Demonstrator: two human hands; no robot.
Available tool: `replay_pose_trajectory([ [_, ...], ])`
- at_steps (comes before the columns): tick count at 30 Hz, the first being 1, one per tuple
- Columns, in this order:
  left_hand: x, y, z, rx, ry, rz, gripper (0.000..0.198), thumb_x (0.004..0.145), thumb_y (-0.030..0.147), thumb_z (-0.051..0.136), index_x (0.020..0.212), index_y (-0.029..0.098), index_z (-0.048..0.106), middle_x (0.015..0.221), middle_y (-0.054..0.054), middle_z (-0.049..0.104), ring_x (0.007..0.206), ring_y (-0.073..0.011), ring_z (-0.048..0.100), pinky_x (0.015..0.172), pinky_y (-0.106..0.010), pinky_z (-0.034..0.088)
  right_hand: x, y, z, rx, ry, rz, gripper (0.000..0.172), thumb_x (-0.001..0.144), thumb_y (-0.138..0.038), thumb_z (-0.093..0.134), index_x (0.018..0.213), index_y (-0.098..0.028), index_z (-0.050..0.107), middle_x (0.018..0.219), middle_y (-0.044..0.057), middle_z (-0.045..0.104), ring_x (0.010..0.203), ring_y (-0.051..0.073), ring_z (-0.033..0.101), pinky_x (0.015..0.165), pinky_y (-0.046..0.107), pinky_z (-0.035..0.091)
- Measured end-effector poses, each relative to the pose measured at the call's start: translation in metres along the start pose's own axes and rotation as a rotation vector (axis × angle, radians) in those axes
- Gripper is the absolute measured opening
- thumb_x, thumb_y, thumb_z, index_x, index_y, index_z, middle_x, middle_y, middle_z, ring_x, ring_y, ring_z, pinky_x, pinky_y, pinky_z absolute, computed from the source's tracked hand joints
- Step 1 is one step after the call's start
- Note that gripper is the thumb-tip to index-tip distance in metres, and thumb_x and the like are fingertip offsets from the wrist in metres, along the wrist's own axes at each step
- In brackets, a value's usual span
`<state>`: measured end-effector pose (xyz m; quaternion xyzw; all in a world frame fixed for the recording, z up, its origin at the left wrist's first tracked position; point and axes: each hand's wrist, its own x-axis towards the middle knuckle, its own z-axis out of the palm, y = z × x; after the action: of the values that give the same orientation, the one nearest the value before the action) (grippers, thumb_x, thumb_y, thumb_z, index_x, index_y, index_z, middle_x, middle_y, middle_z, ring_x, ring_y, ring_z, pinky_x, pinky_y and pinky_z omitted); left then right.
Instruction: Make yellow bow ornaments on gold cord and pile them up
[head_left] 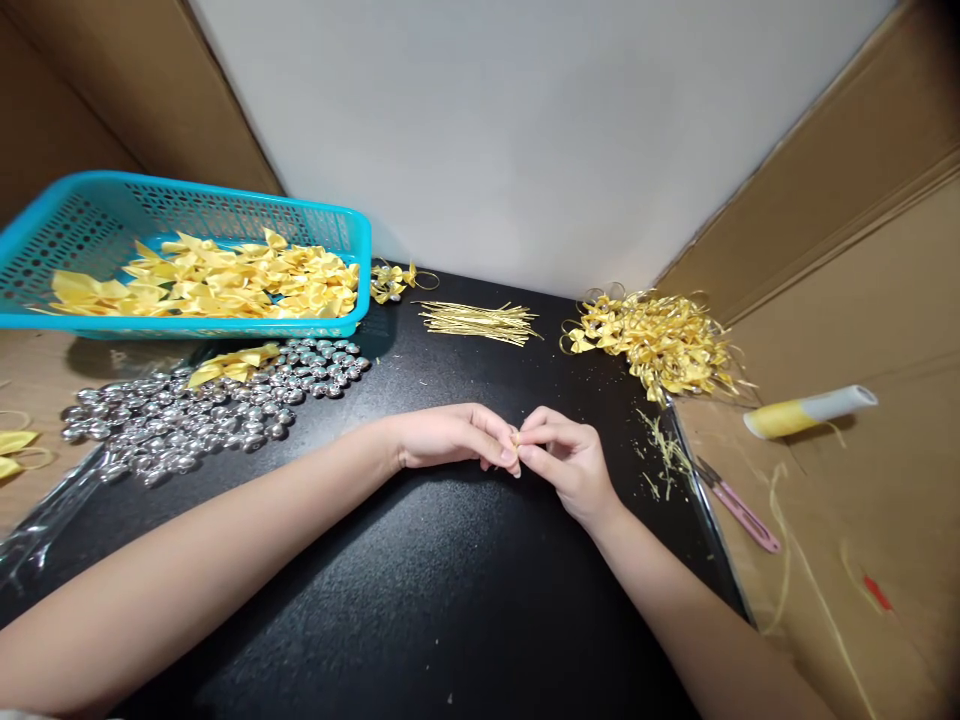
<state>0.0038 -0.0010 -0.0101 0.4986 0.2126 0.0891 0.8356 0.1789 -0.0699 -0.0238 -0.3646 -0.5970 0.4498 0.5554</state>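
While the left hand (459, 438), nearly closed, pinches a small yellow piece (515, 442), the right hand (571, 462) does likewise.

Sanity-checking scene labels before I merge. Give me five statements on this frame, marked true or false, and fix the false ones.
1. The blue basket holds yellow bows. True.
2. The silver beads are to the right of both hands. False: the silver beads lie left of them, in front of the basket.
3. The left hand and right hand have their fingers together at a small yellowish piece. True.
4. The thin yellow strips are inside the basket. False: the thin yellow strips lie on the black surface, right of the basket.
5. The pink-handled tool lies right of the right hand. True.
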Motion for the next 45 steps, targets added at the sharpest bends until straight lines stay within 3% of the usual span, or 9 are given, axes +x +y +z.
replay_pose_trajectory([
  [9, -0.004, 0.003, -0.001, 0.098, -0.081, -0.101, 0.006, 0.063, 0.023, 0.078, 0.067, 0.019, 0.077, 0.064, 0.002, 0.069, 0.064, -0.0102, 0.054, 0.062, -0.022, 0.04, 0.002, 0.001, -0.007, 0.035, -0.196, 0.063, 0.011, 0.077, -0.024, 0.077, 0.086, -0.03, 0.079, 0.077, 0.001, 0.068, 0.07, 0.014, 0.062, 0.067, 0.029, 0.048],
  [23, -0.002, 0.006, -0.001, 0.175, -0.249, -0.118, 0.006, 0.062, 0.019, 0.082, 0.065, 0.02, 0.077, 0.062, 0.002, 0.072, 0.062, -0.0112, 0.06, 0.062, -0.02, 0.048, 0.008, -0.008, -0.008, -0.041, -0.411, 0.142, 0.007, 0.075, -0.024, 0.078, 0.082, -0.022, 0.077, 0.07, -0.002, 0.058, 0.06, 0.009, 0.047, 0.057, 0.025, 0.038],
  [38, 0.001, 0.004, -0.005, 0.178, -0.318, -0.105, 0.008, 0.061, 0.02, 0.084, 0.064, 0.019, 0.077, 0.062, 0.002, 0.074, 0.062, -0.0117, 0.065, 0.064, -0.019, 0.052, 0.014, -0.014, -0.004, -0.106, -0.509, 0.149, 0.011, 0.079, -0.027, 0.075, 0.075, -0.018, 0.069, 0.071, -0.002, 0.055, 0.063, 0.01, 0.043, 0.06, 0.025, 0.036],
  [45, 0.0, 0.002, -0.009, 0.135, -0.305, -0.107, 0.015, 0.063, 0.028, 0.085, 0.069, 0.018, 0.077, 0.065, 0.0, 0.075, 0.063, -0.0117, 0.065, 0.063, -0.019, 0.053, 0.011, -0.016, -0.004, -0.125, -0.507, 0.164, 0.018, 0.083, -0.031, 0.071, 0.073, -0.018, 0.062, 0.073, -0.002, 0.052, 0.067, 0.012, 0.044, 0.065, 0.027, 0.035],
])
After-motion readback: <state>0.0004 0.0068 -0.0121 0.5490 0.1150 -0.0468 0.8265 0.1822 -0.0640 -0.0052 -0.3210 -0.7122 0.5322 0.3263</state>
